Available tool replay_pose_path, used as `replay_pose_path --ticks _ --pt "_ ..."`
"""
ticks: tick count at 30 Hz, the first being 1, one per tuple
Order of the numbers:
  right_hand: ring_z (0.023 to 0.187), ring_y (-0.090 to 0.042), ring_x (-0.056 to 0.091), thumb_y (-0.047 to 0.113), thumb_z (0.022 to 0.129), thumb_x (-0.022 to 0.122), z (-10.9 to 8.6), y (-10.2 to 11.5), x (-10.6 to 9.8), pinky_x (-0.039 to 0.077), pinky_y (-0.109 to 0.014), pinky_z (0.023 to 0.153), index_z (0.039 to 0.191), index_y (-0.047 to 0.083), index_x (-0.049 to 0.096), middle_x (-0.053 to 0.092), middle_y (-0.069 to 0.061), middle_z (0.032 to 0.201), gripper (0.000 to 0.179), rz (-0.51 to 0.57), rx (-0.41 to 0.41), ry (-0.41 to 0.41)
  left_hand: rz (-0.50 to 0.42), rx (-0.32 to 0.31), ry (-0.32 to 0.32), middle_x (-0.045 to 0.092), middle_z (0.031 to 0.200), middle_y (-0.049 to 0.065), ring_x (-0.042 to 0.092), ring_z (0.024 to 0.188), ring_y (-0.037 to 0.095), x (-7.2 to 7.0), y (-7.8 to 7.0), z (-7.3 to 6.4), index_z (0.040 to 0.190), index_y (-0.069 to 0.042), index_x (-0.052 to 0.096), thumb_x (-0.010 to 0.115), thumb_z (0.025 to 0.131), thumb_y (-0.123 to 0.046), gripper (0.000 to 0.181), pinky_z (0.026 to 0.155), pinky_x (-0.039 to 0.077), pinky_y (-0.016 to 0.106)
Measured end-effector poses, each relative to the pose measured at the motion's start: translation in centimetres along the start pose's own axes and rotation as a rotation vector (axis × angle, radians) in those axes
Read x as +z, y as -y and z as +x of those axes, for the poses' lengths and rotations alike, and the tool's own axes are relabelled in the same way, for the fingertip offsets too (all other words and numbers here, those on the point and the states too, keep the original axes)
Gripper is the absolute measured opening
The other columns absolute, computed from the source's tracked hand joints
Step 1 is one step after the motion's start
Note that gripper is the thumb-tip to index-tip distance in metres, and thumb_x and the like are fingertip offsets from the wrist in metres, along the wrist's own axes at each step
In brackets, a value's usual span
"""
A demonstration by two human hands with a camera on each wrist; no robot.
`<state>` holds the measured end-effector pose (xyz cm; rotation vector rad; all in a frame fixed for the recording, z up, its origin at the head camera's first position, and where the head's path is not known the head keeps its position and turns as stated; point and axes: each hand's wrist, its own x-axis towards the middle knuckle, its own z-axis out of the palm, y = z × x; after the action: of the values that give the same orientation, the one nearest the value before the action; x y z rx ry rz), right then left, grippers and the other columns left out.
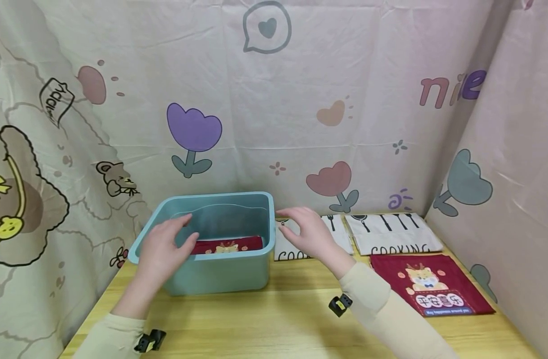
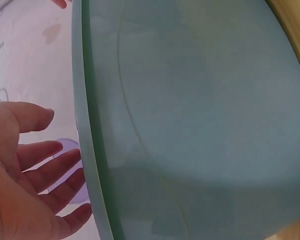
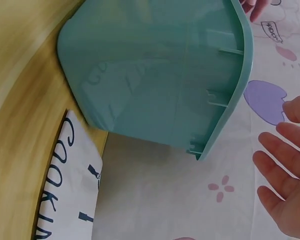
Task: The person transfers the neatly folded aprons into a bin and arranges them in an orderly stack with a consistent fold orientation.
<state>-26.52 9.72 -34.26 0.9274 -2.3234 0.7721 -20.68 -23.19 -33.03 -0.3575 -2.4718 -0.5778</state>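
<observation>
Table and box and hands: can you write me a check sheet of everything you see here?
Surface: wooden table, light grain.
Job's things: teal plastic box with a folded red cloth inside.
Clutter: two white COOKING cloths at the back right; a red cloth with a cartoon animal in front of them.
Hands: left hand over the box's left rim, open; right hand beside the box's right side, open; neither holds anything.
Cables: nothing seen.
Surroundings: cartoon-printed fabric walls with tulips and hearts.
</observation>
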Motion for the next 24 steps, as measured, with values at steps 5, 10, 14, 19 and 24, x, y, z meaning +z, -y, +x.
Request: replay_pose_path --ticks 5,10,14,19,24 --pt "0.116 -0.025 0.059 0.016 0.091 0.071 -1.1 -0.2 -0.6 0.045 -0.044 0.101 0.123 0.007 0.068 0.068 -0.005 0.121 0.034 -0.012 0.013 0.008 0.008 0.019 0.016 0.063 0.123 0.024 0.053 0.115 0.046 0.4 -1.1 -0.2 0.132 0.001 0.060 0.073 0.089 -0.017 0.048 0.094 0.040 0.064" --pt "0.115 -0.025 0.059 0.017 0.090 0.073 -2.1 -0.7 -1.1 0.045 -0.045 0.099 0.123 0.007 0.068 0.068 -0.004 0.120 0.034 -0.028 0.004 -0.014 0.025 0.031 0.032 0.062 0.126 0.024 0.052 0.118 0.045 0.9 -2.0 -0.2 0.132 0.000 0.061 0.074 0.088 -0.019 0.050 0.097 0.038 0.065" --pt "0.113 -0.025 0.060 0.015 0.089 0.074 -2.9 -1.1 -1.5 0.047 -0.044 0.097 0.121 0.006 0.069 0.069 -0.005 0.118 0.034 -0.039 -0.018 -0.045 0.020 0.055 0.027 0.063 0.125 0.022 0.053 0.117 0.044 1.4 -2.5 -0.3 0.131 -0.001 0.062 0.075 0.087 -0.019 0.049 0.097 0.038 0.064" --pt "0.110 -0.026 0.061 0.013 0.087 0.075 -3.8 -1.7 -1.9 0.047 -0.044 0.095 0.120 0.005 0.069 0.070 -0.006 0.116 0.035 -0.046 -0.058 -0.077 0.006 0.067 0.058 0.063 0.128 0.020 0.052 0.118 0.042 1.8 -3.4 -0.4 0.133 -0.002 0.060 0.078 0.085 -0.019 0.054 0.098 0.038 0.062" --pt "0.108 -0.028 0.062 0.010 0.084 0.076 -4.7 -2.2 -2.4 0.046 -0.047 0.095 0.118 0.003 0.069 0.070 -0.007 0.115 0.036 -0.068 -0.080 -0.106 -0.002 0.122 0.042 0.063 0.128 0.017 0.054 0.117 0.039 2.4 -4.1 -0.7 0.135 -0.003 0.059 0.081 0.082 -0.018 0.060 0.097 0.039 0.061"
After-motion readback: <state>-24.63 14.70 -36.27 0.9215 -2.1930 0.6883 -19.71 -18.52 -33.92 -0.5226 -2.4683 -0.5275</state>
